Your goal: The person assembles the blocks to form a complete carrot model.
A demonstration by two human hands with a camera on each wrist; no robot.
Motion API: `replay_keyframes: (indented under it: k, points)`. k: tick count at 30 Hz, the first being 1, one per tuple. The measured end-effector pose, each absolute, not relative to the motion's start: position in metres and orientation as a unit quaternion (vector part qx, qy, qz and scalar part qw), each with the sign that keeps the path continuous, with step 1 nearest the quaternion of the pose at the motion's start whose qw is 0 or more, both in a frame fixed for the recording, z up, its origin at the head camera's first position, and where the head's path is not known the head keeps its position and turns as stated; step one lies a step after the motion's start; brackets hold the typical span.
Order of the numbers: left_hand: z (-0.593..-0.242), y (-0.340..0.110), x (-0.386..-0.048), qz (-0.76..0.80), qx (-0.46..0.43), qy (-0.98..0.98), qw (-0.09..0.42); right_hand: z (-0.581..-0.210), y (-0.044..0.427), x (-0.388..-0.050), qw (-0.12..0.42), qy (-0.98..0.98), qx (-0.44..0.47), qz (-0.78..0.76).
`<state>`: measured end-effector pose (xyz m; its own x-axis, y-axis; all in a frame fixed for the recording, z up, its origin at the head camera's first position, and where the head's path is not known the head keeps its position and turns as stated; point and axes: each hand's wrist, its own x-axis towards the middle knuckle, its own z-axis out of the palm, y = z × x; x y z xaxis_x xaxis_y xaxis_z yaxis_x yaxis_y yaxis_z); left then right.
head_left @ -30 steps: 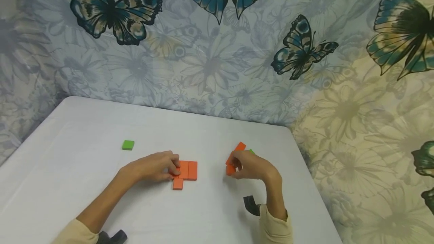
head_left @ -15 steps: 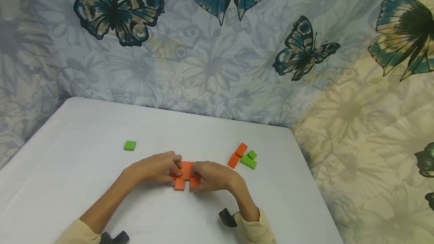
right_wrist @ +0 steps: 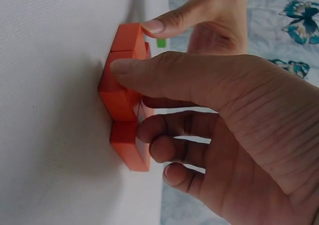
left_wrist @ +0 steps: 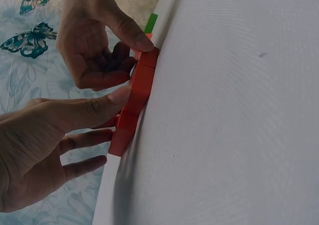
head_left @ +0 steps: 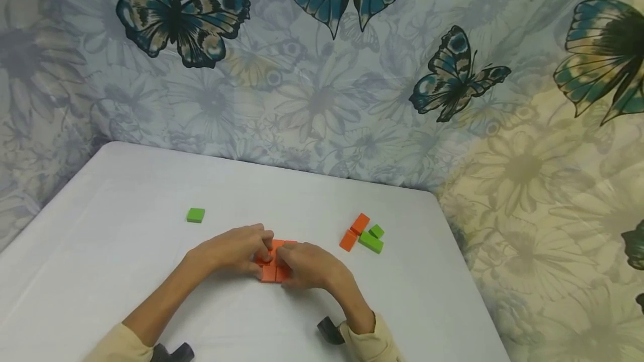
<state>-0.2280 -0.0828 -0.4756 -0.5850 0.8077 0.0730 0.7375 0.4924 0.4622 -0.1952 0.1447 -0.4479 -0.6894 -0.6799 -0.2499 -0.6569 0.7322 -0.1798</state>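
Observation:
Orange blocks lie flat and edge to edge on the white table, between my two hands. My left hand holds the left side of the group, its thumb on the near edge and fingertips on top. From the right, my right hand pinches an orange block between thumb and index finger, against its neighbours. The other fingers of the right hand are curled loosely in the right wrist view. In the head view both hands hide part of the group.
Two loose orange blocks lie at the right beside a long green block and a small green block. Another green block sits alone at the back left. A butterfly-patterned cloth rises behind the table.
My right hand has come left from the loose pile with an orange block and set it against the near side of the group. The left hand has stayed at the group.

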Motion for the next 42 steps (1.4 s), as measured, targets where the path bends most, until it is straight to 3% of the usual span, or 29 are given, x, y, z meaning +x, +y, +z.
replay_keyframes:
  k: [17, 42]
  points:
    - [-0.473, -0.082, -0.227, 0.234, 0.455, 0.856, 0.076, -0.443, 0.152, -0.199, 0.170, 0.921, -0.340, -0.089]
    - [-0.476, -0.083, -0.227, 0.231, 0.433, 0.867, 0.083, -0.408, 0.266, -0.216, 0.008, 0.972, -0.157, -0.176]
